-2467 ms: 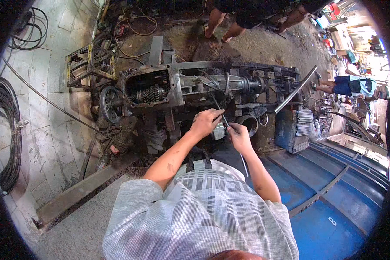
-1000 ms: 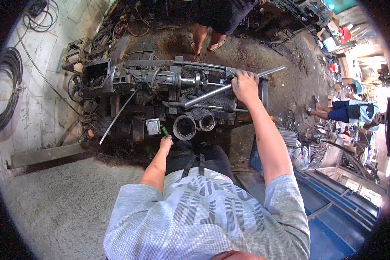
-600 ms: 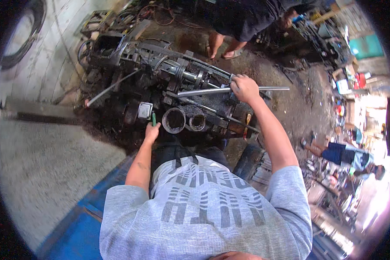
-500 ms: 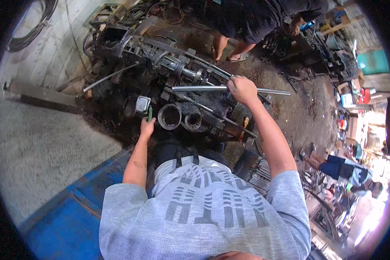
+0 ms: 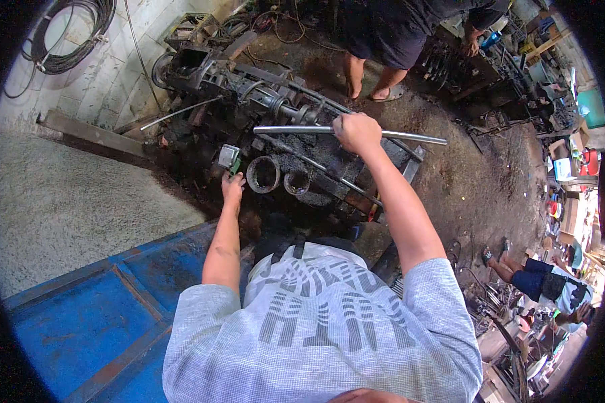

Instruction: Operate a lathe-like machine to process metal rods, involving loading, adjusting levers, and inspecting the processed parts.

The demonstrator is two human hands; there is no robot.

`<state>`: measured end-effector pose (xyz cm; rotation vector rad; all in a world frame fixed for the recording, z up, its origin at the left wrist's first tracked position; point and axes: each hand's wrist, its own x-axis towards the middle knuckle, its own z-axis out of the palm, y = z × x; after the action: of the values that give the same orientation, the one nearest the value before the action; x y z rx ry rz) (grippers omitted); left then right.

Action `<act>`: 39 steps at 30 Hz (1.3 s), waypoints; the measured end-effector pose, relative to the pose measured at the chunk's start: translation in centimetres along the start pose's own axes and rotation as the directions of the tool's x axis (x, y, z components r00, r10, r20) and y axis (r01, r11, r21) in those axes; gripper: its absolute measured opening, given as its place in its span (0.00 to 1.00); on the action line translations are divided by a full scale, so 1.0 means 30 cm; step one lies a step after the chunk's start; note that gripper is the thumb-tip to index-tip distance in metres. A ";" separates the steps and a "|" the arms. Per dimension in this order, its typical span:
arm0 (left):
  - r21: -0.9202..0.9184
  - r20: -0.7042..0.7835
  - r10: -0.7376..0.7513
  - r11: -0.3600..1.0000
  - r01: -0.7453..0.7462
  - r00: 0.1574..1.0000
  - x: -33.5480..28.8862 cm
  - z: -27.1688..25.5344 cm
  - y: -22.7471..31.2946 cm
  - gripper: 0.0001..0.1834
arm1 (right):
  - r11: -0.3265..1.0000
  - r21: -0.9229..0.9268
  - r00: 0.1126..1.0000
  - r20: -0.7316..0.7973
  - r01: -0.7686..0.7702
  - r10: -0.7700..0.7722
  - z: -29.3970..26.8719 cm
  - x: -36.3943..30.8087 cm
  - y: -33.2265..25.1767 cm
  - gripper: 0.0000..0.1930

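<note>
My right hand (image 5: 357, 133) is wrapped round a long, shiny metal bar (image 5: 286, 129), a little right of its middle. The bar lies crosswise above a dark, greasy machine (image 5: 249, 97). At the machine's near left, my left hand (image 5: 232, 188) has its fingers at a green handle (image 5: 235, 166), closed on its lower part. That handle sits against a small grey box (image 5: 228, 155). Just right of the left hand are two round, open metal rings or cups, a larger one (image 5: 250, 176) and a smaller one (image 5: 286, 185), with dark insides.
A thinner rod (image 5: 181, 113) leans out at the machine's left. Another person (image 5: 396, 33) stands beyond the machine, working at a dark bench of parts. A blue panel (image 5: 67, 316) lies at lower left, and coiled cable (image 5: 40, 50) hangs on the wall. Farther right is a second person (image 5: 551, 282).
The view has shifted. My right hand and the bar have moved slightly left over the machine. My left hand stays at the green handle, its fingers now higher around it.
</note>
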<state>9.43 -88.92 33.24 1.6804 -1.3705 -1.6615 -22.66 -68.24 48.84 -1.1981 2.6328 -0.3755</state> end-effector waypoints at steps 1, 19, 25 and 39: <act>-0.022 0.018 -0.006 1.000 0.007 1.000 0.008 -0.012 -0.018 0.41 | 1.000 0.009 1.000 -0.004 0.003 -0.003 0.008 0.004 -0.003 0.19; -0.034 0.194 0.099 0.995 -0.094 0.976 0.017 0.010 -0.035 0.38 | 0.994 -0.088 0.994 -0.090 0.061 -0.069 0.021 -0.005 0.000 0.18; 0.050 0.164 0.196 0.977 -0.207 0.967 0.083 -0.016 -0.110 0.35 | 0.991 -0.113 0.993 -0.089 0.071 -0.082 0.026 0.001 -0.004 0.18; 0.059 0.100 0.095 0.993 -0.102 0.990 0.080 -0.036 -0.106 0.31 | 0.996 -0.083 0.998 -0.065 -0.023 0.017 0.006 -0.008 -0.025 0.20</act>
<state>11.08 -89.90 29.58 1.5571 -1.5418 -1.6792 -21.91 -68.56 48.93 -1.2031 2.7383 -0.3081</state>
